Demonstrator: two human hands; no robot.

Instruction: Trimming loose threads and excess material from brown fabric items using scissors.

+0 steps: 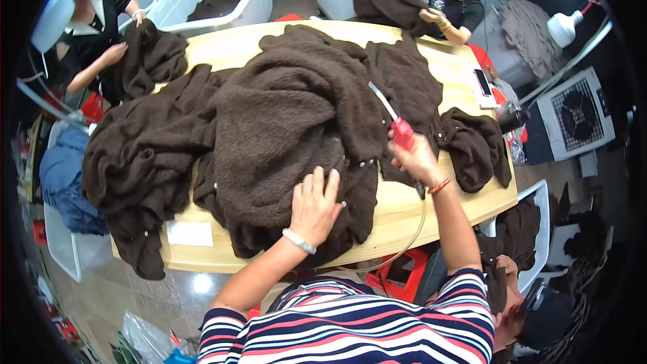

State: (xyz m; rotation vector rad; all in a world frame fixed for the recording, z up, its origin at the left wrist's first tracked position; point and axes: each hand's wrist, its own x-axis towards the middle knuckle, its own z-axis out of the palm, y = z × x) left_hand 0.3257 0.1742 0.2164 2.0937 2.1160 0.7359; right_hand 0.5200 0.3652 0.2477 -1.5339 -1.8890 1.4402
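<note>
A large dark brown fleece garment lies heaped on the wooden table in front of me, with small pale, button-like spots along its edges. My left hand rests flat on its near side, fingers stretched out and holding nothing. To the right, my right hand is wrapped round the red handle of an air blow gun. Its long, thin metal nozzle points up and to the left over the brown cloth. From below the handle, a thin yellowish hose hangs past the table's front edge.
More brown fleece lies left, and a smaller piece right. A white sheet is near the front edge of the table. Two co-workers handle brown cloth across the table; another person sits low at right. Large white bins stand behind.
</note>
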